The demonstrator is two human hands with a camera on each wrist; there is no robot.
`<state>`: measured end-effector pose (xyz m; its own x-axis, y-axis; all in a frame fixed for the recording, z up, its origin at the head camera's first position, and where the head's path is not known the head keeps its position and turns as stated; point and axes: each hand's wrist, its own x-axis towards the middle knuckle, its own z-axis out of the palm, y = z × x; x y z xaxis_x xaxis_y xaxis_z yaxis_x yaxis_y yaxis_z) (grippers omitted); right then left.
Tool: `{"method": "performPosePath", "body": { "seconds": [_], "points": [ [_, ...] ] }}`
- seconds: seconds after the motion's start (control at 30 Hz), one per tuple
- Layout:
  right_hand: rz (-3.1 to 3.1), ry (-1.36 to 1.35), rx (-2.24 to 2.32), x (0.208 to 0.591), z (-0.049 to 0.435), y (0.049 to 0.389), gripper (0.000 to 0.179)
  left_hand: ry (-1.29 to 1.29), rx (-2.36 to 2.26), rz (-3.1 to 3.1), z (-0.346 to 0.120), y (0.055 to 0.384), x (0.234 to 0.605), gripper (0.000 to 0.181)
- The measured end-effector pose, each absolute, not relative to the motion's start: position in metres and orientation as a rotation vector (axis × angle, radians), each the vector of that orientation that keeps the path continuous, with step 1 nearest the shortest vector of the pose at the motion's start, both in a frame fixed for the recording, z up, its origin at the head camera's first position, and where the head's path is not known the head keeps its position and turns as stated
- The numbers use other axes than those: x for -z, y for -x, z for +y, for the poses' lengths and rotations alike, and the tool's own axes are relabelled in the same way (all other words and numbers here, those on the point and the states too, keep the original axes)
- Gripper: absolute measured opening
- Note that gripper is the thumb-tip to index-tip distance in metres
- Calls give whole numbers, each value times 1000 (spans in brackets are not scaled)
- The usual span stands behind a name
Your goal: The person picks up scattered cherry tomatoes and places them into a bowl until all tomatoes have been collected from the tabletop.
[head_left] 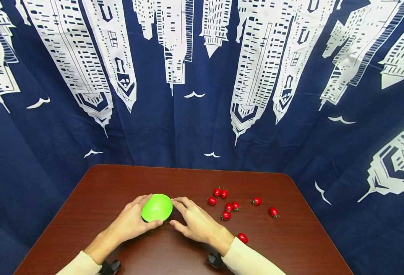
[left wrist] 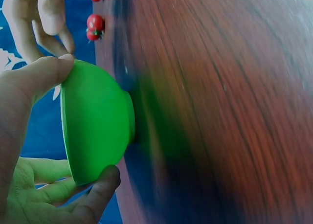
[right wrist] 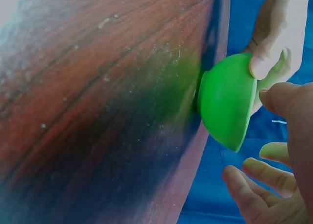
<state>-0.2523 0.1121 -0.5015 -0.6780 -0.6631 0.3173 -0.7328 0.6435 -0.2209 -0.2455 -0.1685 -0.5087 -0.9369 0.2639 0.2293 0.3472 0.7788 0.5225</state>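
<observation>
A bright green bowl [head_left: 157, 208] is near the middle of the table, its hollow side up; nothing shows inside it. My left hand [head_left: 131, 219] grips it from the left, thumb on the near rim and fingers around the far side. In the left wrist view the bowl's foot [left wrist: 130, 116] is close to the tabletop; whether it touches I cannot tell. Just right of the bowl is my right hand [head_left: 200, 223], thumb and fingers spread apart. The right wrist view shows a gap between its fingers [right wrist: 239, 185] and the bowl.
Several small red tomatoes [head_left: 228, 207] with green stems lie loose on the brown wooden table [head_left: 126, 179], right of the bowl. One tomato [head_left: 242, 238] is beside my right forearm. A dark blue curtain [head_left: 202, 126] with white buildings hangs behind the table's far edge.
</observation>
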Motion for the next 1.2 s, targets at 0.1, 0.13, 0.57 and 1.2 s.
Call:
{"method": "performPosePath", "body": {
  "seconds": [0.1,0.13,0.57,1.2],
  "points": [
    [-2656,-1138,-492,503,111,252,65,510,884,-2824,-162,243,509,111],
    [-2654,-1134,-491,504,111,252,65,518,879,-2821,-160,242,508,110],
    [-2637,-1127,-541,503,116,254,46,536,928,-2861,-147,235,505,111],
    [-2594,-1130,-552,498,155,245,43,652,992,-2849,-111,231,506,112]
  ]
}}
